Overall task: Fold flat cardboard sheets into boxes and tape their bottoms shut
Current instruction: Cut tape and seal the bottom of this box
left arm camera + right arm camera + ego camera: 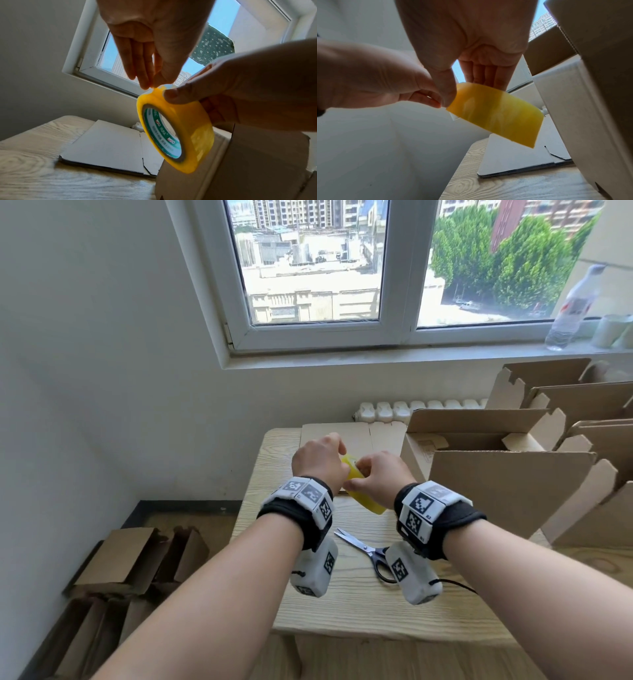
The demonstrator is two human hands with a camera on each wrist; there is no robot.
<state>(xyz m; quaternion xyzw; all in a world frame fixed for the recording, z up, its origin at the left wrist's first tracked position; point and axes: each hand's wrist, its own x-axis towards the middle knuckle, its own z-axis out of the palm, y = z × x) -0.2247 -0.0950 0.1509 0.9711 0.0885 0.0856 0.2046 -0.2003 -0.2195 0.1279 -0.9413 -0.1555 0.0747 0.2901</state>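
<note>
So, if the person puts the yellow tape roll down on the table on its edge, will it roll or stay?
The tape roll is a round ring, so on edge it would probably roll on the smooth wooden table. Laid flat on its side it should stay. It looks stiff, keeping its shape in the right hand, while the left hand pinches the loose tape end, which looks thin and floppy.

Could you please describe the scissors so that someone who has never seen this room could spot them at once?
Find the pale wooden table beneath the window. On its near part, between the person's two forearms, lie metal-bladed scissors with dark handles. Everything else near them is brown cardboard or yellow tape.
</note>
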